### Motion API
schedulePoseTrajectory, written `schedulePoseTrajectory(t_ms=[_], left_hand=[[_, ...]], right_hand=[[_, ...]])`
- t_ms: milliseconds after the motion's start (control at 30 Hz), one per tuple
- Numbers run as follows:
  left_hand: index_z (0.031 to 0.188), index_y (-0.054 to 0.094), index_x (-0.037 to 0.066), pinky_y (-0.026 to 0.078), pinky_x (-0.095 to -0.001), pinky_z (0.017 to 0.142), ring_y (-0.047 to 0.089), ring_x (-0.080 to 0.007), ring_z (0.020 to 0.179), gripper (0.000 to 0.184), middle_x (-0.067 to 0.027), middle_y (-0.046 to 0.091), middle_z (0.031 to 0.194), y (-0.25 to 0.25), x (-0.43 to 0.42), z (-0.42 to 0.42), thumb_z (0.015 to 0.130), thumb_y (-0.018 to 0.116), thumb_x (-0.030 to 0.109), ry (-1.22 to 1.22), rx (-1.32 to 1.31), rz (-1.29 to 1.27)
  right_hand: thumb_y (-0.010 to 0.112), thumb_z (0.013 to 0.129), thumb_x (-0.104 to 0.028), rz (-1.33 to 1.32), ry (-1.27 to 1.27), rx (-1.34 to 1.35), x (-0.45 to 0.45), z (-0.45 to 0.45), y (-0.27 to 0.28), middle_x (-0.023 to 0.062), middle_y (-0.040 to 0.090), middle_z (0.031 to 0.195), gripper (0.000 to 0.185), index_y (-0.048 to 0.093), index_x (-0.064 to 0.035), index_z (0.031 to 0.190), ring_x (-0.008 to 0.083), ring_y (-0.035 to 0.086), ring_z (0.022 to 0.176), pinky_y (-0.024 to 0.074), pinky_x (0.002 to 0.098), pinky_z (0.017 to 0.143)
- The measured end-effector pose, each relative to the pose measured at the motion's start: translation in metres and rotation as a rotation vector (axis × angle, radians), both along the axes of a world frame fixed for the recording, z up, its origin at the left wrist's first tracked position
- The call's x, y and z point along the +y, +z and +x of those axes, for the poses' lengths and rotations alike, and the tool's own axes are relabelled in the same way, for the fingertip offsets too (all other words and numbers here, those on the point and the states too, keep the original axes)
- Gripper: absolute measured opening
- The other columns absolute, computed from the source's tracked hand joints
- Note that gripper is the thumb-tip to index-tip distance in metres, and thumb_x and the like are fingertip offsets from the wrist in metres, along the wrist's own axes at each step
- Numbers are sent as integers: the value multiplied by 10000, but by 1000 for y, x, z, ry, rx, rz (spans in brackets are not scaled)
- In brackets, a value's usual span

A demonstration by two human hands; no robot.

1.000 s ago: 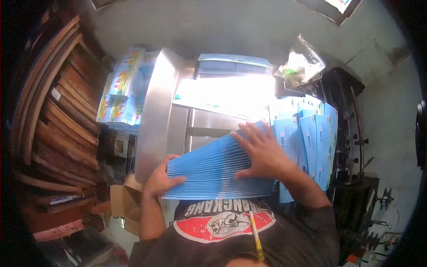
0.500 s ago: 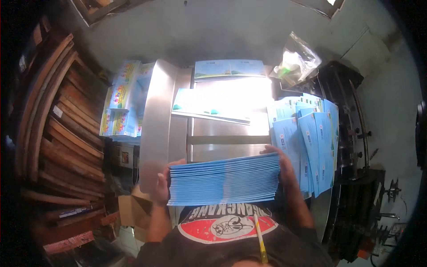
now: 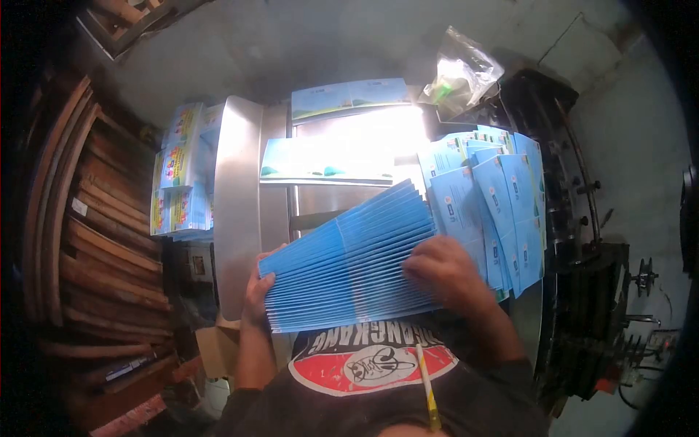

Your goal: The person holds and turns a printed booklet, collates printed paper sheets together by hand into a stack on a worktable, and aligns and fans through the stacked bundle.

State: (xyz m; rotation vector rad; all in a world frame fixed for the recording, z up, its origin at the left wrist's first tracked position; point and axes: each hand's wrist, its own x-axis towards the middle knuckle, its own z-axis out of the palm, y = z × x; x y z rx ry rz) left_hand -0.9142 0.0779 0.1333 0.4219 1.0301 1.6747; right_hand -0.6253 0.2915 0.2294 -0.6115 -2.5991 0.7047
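A stack of blue folded paper sheets (image 3: 342, 266) is held in front of my chest, its edges fanned wider on the right than on the left. My left hand (image 3: 258, 293) grips the stack's left end, thumb on top. At the right end, my right hand (image 3: 444, 273) has its fingers curled against the fanned edges; whether a sheet is pinched in them is hidden. Beyond the stack, a printed sheet pile (image 3: 328, 160) lies on the brightly lit metal table (image 3: 277, 211).
More blue printed sheets (image 3: 495, 211) overlap on the right. Colourful printed piles (image 3: 182, 167) stand at the left. A clear plastic bag (image 3: 462, 76) sits at the back right, a blue printed pile (image 3: 349, 98) at the back. Wooden boards (image 3: 109, 218) fill the left side.
The stack has gone from squared to fanned, its right end spreading away from me. My right hand has left the end's side and curled over the edges. The view has shifted slightly.
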Motion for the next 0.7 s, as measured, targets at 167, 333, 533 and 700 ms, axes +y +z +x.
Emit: schedulePoseTrajectory(t_ms=[167,333,533,700], left_hand=[[1243,469,-20,468,-401,984,570,-261,1106,494,-190,559,1219,-3,-4,-1,860,604,260,31,25,-10],[1139,514,-7,493,-358,902,599,-205,975,390,-148,602,1063,-5,-5,-2,889,571,286,-26,95,-13],[1087,556,-2,462,-373,973,594,-216,1024,398,-163,617,1107,-19,-14,-11,918,546,358,-107,118,15],[1468,329,-11,261,-454,1168,411,-311,1356,873,-256,457,1419,-44,-42,4,933,407,674,-24,179,136]], right_hand=[[702,850,-213,34,253,-305,-3,-11,8,68,630,1054,174,656,-97,971,225,586,992,457,383,823],[708,869,-334,260,16,-34,41,-28,-12,139,610,1203,423,621,-61,1180,300,569,1116,462,398,925],[626,857,-587,-866,-70,240,59,4,-73,224,525,1310,827,398,-31,1426,311,524,1204,429,420,1007],[470,887,-703,-1108,-92,612,-9,50,-104,249,455,1386,905,348,-12,1458,340,458,1279,364,441,1079]])
